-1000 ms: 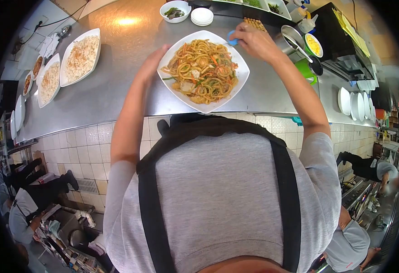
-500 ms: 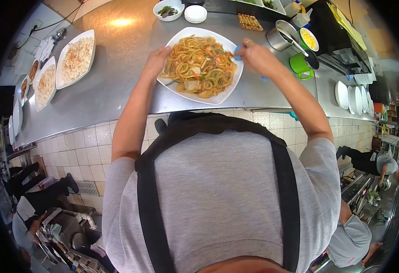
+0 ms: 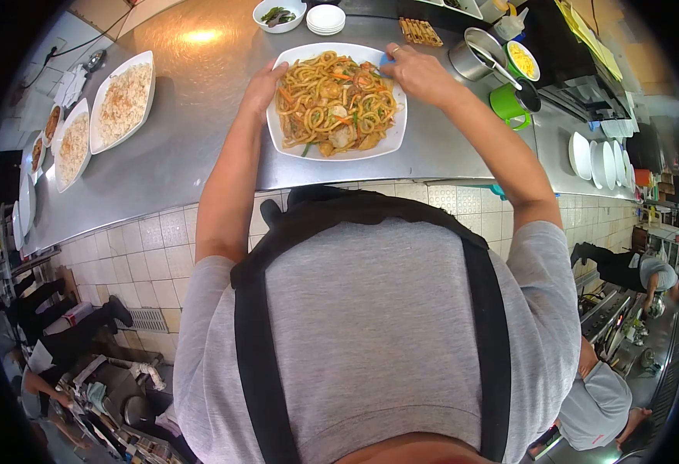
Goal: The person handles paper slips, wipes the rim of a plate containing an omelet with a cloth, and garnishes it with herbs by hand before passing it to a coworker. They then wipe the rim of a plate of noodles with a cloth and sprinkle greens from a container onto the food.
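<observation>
With noodles (image 3: 339, 108) plated, left grip (image 3: 263, 87) grasps the white dish (image 3: 392, 140) by its rim; right grip (image 3: 420, 73) pinches a blue item (image 3: 386, 60) opposite; rice plates (image 3: 150, 89), left of left grip, also filled.

One head-worn camera looks forward and down at the counter (image 3: 208, 139)

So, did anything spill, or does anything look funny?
Nothing looks spilled on the steel counter around the white plate. The noodles are inside it. Only one little thing: a green strip pokes out from the heap near the plate's edge.
</observation>
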Demonstrator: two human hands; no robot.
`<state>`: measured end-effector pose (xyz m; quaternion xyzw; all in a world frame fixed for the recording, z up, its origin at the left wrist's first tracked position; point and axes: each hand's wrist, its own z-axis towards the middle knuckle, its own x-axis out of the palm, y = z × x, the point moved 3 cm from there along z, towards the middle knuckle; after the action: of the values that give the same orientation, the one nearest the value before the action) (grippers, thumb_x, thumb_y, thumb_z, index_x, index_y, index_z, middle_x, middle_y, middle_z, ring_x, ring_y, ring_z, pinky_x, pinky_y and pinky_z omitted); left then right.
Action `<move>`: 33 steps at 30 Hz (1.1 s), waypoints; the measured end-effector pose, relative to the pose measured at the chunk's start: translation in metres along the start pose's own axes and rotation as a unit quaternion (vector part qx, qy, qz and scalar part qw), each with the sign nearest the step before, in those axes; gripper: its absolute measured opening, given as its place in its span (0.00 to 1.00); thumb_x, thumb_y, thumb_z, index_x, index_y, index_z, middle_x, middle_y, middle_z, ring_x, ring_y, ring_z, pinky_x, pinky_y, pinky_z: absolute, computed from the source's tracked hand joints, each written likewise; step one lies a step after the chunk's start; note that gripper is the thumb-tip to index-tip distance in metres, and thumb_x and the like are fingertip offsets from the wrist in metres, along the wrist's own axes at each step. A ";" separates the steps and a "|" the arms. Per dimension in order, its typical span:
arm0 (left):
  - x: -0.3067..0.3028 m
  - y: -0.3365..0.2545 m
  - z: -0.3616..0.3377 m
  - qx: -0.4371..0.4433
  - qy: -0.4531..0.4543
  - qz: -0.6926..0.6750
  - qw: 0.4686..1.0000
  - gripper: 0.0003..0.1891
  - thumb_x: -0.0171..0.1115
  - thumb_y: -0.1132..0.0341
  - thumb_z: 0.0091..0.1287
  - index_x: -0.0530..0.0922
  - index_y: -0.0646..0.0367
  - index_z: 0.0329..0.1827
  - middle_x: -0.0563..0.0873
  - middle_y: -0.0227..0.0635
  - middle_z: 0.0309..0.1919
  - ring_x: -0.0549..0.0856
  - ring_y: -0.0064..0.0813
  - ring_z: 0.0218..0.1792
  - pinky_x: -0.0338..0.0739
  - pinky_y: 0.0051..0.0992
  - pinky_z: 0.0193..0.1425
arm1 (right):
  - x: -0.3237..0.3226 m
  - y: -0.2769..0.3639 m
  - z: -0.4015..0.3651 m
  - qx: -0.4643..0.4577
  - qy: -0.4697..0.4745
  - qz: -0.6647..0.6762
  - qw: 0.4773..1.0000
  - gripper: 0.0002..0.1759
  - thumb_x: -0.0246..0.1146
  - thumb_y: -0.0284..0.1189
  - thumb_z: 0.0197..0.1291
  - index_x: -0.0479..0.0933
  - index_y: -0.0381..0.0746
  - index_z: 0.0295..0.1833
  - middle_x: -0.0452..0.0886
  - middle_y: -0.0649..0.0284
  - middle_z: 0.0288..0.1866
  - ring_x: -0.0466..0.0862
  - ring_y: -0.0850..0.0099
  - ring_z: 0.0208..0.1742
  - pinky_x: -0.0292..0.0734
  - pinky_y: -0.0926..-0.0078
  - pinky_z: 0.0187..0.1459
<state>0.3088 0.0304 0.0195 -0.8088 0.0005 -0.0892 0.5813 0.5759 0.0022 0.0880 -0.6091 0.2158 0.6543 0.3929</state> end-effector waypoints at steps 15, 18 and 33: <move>0.000 0.010 -0.014 0.036 -0.073 -0.001 0.997 0.23 0.57 0.61 0.67 0.72 0.62 0.63 0.80 0.37 0.52 0.78 0.27 0.52 0.70 0.25 0.56 | -0.034 0.021 -0.035 0.079 0.121 0.062 0.988 0.14 0.57 0.24 0.54 0.82 0.43 0.45 0.76 0.52 0.48 0.81 0.56 0.43 0.79 0.63 0.42; 0.009 0.020 -0.038 0.050 -0.179 -0.118 0.975 0.20 0.55 0.63 0.67 0.73 0.66 0.59 0.82 0.41 0.48 0.79 0.30 0.52 0.71 0.26 0.56 | -0.038 0.001 -0.028 0.096 0.111 0.134 0.980 0.14 0.58 0.25 0.55 0.82 0.45 0.47 0.77 0.53 0.47 0.81 0.56 0.43 0.79 0.63 0.44; 0.003 -0.002 0.020 -0.036 0.068 0.064 0.995 0.23 0.53 0.54 0.70 0.76 0.66 0.55 0.83 0.43 0.48 0.82 0.31 0.46 0.75 0.27 0.51 | -0.009 -0.007 0.003 -0.028 -0.032 0.010 0.999 0.16 0.59 0.24 0.53 0.81 0.47 0.48 0.75 0.59 0.50 0.80 0.62 0.49 0.79 0.66 0.46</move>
<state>0.3143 0.0500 0.0153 -0.8197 0.0956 -0.1065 0.5546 0.5787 0.0068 0.0982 -0.5966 0.1904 0.6832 0.3755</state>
